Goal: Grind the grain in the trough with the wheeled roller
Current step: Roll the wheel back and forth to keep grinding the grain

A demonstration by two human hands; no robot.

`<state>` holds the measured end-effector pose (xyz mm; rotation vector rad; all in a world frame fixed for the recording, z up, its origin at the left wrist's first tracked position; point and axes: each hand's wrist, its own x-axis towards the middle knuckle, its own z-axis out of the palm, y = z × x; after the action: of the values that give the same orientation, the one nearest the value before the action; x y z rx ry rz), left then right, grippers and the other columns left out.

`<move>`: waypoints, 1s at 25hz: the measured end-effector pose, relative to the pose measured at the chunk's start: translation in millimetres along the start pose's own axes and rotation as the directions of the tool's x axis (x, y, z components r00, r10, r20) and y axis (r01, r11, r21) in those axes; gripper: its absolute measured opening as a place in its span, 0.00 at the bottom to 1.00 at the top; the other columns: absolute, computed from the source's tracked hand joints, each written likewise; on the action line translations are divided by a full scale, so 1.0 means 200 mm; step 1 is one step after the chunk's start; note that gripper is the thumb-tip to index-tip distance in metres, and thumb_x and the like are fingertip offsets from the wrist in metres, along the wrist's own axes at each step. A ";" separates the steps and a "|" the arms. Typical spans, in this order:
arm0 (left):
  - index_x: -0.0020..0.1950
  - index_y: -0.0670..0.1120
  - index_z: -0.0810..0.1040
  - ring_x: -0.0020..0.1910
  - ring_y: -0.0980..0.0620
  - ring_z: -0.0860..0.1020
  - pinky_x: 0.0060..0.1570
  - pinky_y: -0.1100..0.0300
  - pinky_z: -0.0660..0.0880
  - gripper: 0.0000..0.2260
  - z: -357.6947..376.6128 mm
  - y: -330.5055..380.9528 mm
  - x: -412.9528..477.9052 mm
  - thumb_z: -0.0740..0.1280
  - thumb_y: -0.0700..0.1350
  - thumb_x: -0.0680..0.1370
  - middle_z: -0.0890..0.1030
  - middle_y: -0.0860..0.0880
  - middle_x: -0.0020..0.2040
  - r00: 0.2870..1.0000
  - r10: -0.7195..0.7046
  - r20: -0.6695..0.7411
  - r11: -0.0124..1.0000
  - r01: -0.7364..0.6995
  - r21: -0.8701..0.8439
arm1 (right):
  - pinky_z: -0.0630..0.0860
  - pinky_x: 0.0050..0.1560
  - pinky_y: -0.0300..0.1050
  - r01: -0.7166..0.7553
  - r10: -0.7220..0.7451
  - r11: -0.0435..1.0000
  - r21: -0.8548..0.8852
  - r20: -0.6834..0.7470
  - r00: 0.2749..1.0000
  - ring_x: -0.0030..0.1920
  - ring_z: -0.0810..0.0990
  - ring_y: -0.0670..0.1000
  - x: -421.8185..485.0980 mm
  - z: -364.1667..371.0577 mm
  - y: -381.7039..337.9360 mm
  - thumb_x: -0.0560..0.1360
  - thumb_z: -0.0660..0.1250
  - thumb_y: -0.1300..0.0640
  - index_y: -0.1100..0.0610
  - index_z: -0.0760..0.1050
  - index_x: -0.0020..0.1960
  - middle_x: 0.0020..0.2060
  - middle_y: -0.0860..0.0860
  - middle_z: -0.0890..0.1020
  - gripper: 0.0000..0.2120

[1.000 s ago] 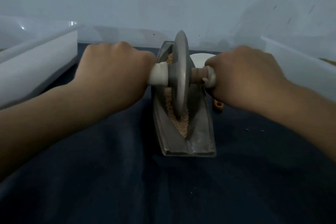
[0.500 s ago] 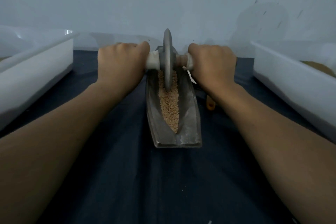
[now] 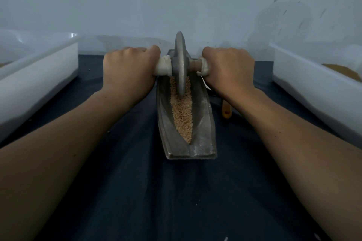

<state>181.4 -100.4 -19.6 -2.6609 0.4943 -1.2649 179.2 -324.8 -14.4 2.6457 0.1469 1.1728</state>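
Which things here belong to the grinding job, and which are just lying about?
In the job: wheeled roller, gripped by the left hand and right hand; trough; grain in it.
Lying about: left white bin; right white bin; orange handle beside the trough.

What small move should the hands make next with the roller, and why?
Probably draw the roller back toward the near end: it stands far up the trough, and most grain lies nearer. Left hand and right hand grip its handles.

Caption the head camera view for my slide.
The left hand and right hand grip the wheeled roller, its disc in the grain of the trough.
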 end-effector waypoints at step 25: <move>0.79 0.59 0.42 0.55 0.34 0.76 0.35 0.49 0.67 0.48 0.00 0.01 0.07 0.73 0.51 0.71 0.55 0.39 0.79 0.978 -0.106 0.178 0.985 0.128 -0.114 | 0.53 0.33 0.46 -0.018 0.018 1.000 -0.011 -0.049 0.999 0.28 0.65 0.55 0.01 0.05 0.00 0.69 0.71 0.56 0.51 0.66 0.36 0.26 0.46 0.64 0.13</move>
<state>189.2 -106.4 -11.0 -2.9098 0.4097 -1.0520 188.7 -326.7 -19.4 2.6152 0.1251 1.2408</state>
